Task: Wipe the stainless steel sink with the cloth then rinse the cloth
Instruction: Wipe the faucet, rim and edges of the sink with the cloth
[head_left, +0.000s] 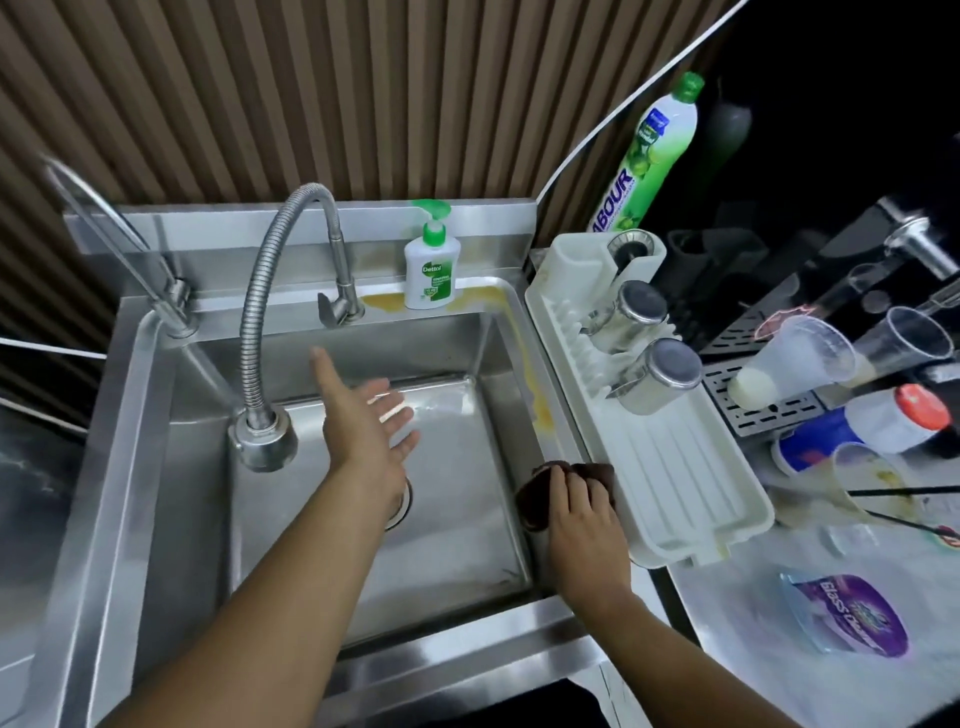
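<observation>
We had the crumpled dark brown cloth (537, 501) bunched under our right hand (582, 514), fingers curled over it, pressing it on the right rim of the stainless steel sink (182, 467), just beside the white plastic dish rack (691, 493). Beyond the grip a yellow-brown stain (522, 353) ran along that rim. Our left hand (369, 421) hovered open-fingered over the basin, holding nothing. We judged the wiping under way; the next move called for pushing the cloth forward over the stain.

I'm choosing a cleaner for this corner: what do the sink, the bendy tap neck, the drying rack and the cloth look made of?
Sink: brushed stainless steel, by its grey sheen and soft reflections. Tap neck: ribbed metal hose, shiny. Drying rack: off-white moulded plastic, matte. Cloth: dark soft fabric, perhaps microfibre; it bunches under the right hand.
</observation>
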